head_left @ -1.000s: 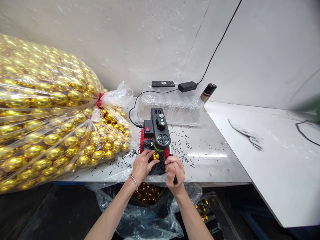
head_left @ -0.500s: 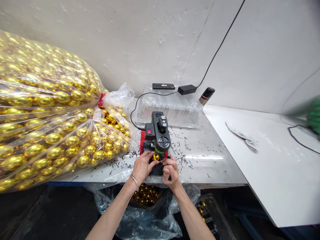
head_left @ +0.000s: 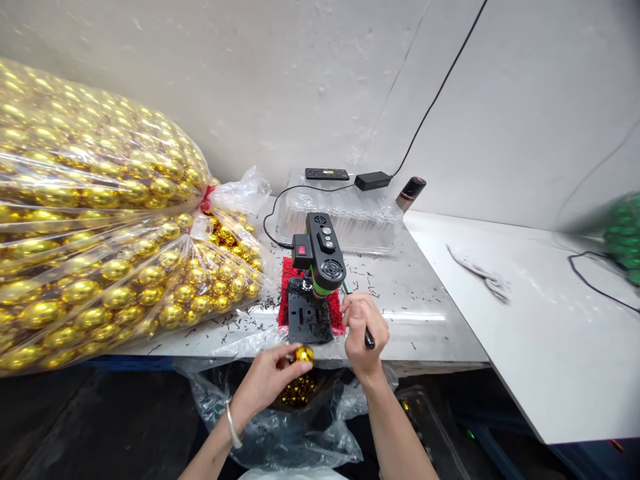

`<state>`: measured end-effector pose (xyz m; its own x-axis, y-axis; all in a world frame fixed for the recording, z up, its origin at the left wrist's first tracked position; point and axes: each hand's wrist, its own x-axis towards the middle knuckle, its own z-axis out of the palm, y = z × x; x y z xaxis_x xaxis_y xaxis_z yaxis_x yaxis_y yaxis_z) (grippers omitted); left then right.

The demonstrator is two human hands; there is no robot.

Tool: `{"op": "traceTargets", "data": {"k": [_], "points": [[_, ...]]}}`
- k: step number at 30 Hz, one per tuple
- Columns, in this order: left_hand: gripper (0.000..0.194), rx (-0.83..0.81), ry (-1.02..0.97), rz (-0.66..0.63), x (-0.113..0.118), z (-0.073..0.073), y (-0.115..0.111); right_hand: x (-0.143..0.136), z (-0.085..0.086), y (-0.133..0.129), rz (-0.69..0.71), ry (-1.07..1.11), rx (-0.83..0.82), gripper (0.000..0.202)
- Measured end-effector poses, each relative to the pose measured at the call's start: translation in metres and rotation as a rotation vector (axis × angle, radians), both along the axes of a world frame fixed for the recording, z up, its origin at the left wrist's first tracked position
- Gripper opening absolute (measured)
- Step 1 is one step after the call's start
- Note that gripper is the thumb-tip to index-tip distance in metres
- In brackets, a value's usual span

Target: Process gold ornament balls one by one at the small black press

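My left hand (head_left: 270,375) pinches a shiny gold ball (head_left: 305,355) between thumb and fingers, just in front of the table edge. Below it, more gold balls (head_left: 298,392) lie in an open clear plastic bag (head_left: 295,437). My right hand (head_left: 366,330) is wrapped round the black-tipped lever (head_left: 369,339) of a small black and green drill press (head_left: 325,253). The press stands over a slotted black base plate (head_left: 303,323) on a red mat (head_left: 337,313). No ball shows under the press head.
A large clear bag of gold balls (head_left: 75,267) fills the left side. Behind the press are a clear plastic tray (head_left: 335,233), a power adapter (head_left: 373,181), a remote (head_left: 327,174) and a spray can (head_left: 411,193). Black shavings litter the grey table (head_left: 425,287).
My left hand has drawn back from the press toward me with the gold ball. My right hand has moved right, still on the lever, which now slants outward. The press head appears higher.
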<state>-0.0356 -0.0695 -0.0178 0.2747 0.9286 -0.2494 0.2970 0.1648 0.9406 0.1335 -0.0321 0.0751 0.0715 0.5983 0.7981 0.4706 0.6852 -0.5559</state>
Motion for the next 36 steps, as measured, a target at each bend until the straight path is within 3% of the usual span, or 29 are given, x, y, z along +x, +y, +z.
{"op": "traceTargets", "data": {"k": [2,3,6,8,10,13,17,20,23,27,34,36], "points": [[0.049,-0.242,-0.134,-0.021,-0.002,-0.023,-0.021,-0.002,-0.007,0.0,-0.001,0.009,0.018,0.031],[0.05,-0.365,-0.192,0.028,-0.001,-0.035,-0.029,-0.002,-0.01,-0.001,-0.001,0.014,0.025,0.03],[0.047,-0.801,-0.383,0.337,-0.001,-0.067,-0.048,-0.001,-0.014,-0.001,0.005,0.005,0.028,0.029],[0.037,-1.004,-0.543,0.509,-0.003,-0.074,-0.055,0.0,-0.013,-0.001,0.013,-0.02,0.026,0.029],[0.024,-1.026,-0.697,0.583,-0.008,-0.069,-0.058,0.001,-0.013,-0.001,0.012,-0.039,0.026,0.029],[0.037,-0.888,-0.843,0.554,-0.015,-0.041,-0.054,0.0,-0.013,-0.002,-0.006,-0.033,0.025,0.029],[0.04,-0.634,-0.84,0.396,-0.018,0.003,-0.03,-0.001,-0.014,-0.002,-0.008,-0.021,0.022,0.029],[0.044,-0.402,-0.742,0.377,-0.01,0.018,0.001,-0.001,-0.015,-0.002,0.005,-0.026,0.025,0.029],[0.048,-0.253,-0.654,0.446,0.005,0.015,0.034,0.0,-0.015,-0.002,0.014,-0.037,0.024,0.029],[0.045,-0.033,-0.477,0.487,0.027,0.001,0.064,0.003,-0.016,-0.004,0.028,-0.058,-0.002,0.027],[0.033,0.415,0.194,0.283,0.033,-0.008,0.069,0.005,-0.02,-0.005,0.024,-0.086,-0.039,0.026],[0.032,0.511,0.3,0.255,0.031,-0.008,0.068,0.005,-0.021,-0.004,0.028,-0.085,-0.028,0.025]]}}
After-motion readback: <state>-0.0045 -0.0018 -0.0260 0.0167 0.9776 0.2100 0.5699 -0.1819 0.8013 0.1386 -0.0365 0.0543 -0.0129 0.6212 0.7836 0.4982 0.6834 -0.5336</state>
